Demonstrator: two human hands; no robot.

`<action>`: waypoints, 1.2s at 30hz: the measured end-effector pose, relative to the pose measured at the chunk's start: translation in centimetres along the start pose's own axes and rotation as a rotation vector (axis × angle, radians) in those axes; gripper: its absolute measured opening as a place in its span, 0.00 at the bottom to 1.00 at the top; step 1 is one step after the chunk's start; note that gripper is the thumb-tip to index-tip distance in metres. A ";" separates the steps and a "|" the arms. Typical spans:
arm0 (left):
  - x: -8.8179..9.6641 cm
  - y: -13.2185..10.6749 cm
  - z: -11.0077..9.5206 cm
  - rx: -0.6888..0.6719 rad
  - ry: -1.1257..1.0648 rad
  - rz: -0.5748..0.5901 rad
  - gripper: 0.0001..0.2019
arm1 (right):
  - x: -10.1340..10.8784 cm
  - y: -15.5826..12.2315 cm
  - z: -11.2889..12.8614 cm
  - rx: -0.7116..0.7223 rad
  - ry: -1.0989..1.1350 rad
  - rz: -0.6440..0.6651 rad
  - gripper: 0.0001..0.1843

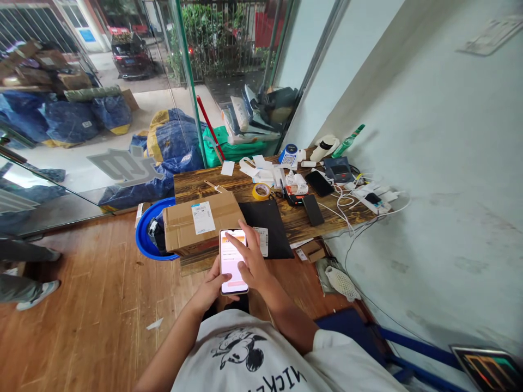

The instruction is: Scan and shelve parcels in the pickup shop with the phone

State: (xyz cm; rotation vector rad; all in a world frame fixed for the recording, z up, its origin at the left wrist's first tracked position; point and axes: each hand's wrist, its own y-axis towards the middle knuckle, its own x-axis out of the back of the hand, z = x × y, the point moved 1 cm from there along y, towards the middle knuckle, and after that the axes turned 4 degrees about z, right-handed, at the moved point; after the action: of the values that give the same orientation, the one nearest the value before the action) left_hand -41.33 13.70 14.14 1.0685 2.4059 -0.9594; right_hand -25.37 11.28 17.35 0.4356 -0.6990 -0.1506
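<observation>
My left hand grips a smartphone from its lower left side, the thumb lying over the edge of the lit screen. Above the screen is my right hand, index finger stretched toward the phone's upper left; whether the fingertip touches the glass I cannot tell. Its thumb is apart from that finger. Just beyond the phone, a taped cardboard box with a white shipping label rests on the wooden table. Beside it lies a black mailer bag, partly hidden by my right hand.
Yellow tape, a black phone, a dark flat case and white cables lie on the table. A blue tub stands at its left. Another person's legs show at far left.
</observation>
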 end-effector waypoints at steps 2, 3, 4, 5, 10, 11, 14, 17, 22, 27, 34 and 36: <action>0.1 0.0 0.1 0.008 0.003 0.009 0.42 | -0.2 0.2 -0.1 0.003 -0.009 0.004 0.35; 0.1 0.0 0.2 0.004 -0.014 0.026 0.43 | -0.2 0.2 -0.1 0.001 -0.014 0.003 0.36; 0.2 0.0 0.3 -0.004 -0.035 0.047 0.44 | -0.3 0.2 -0.2 -0.002 -0.021 0.004 0.36; 0.3 0.1 0.4 -0.012 -0.052 0.067 0.44 | -0.4 0.2 -0.2 -0.004 -0.029 0.009 0.36; 0.7 0.2 0.6 -0.016 -0.082 0.099 0.45 | -0.5 0.0 -0.4 -0.016 -0.035 0.020 0.37; 0.7 0.2 0.6 -0.014 -0.085 0.102 0.45 | -0.4 0.0 -0.4 -0.020 -0.027 0.014 0.37; 0.7 0.3 0.7 -0.008 -0.083 0.106 0.46 | -0.4 -0.1 -0.4 -0.015 -0.020 0.007 0.37; 0.8 0.4 0.9 -0.010 -0.085 0.105 0.46 | -0.4 0.0 -0.4 -0.014 -0.020 0.005 0.36; 0.9 0.6 0.9 -0.004 -0.102 0.120 0.45 | -0.4 -0.1 -0.5 -0.017 -0.002 -0.005 0.36; 0.9 0.4 0.9 -0.026 -0.111 0.123 0.43 | -0.4 -0.6 -0.8 -0.074 -0.008 -0.066 0.34; 0.9 0.4 0.6 -0.047 -0.154 0.131 0.43 | -0.5 -1.4 -0.8 -0.105 0.113 -0.159 0.32; 0.8 0.4 0.4 -0.048 -0.158 0.128 0.42 | -0.4 -1.7 -0.7 -0.117 0.131 -0.170 0.31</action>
State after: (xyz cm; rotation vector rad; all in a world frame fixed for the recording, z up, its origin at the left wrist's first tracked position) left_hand -41.51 14.03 13.27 1.0733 2.1949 -0.9033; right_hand -25.23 10.13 15.92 0.3884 -0.5211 -0.3191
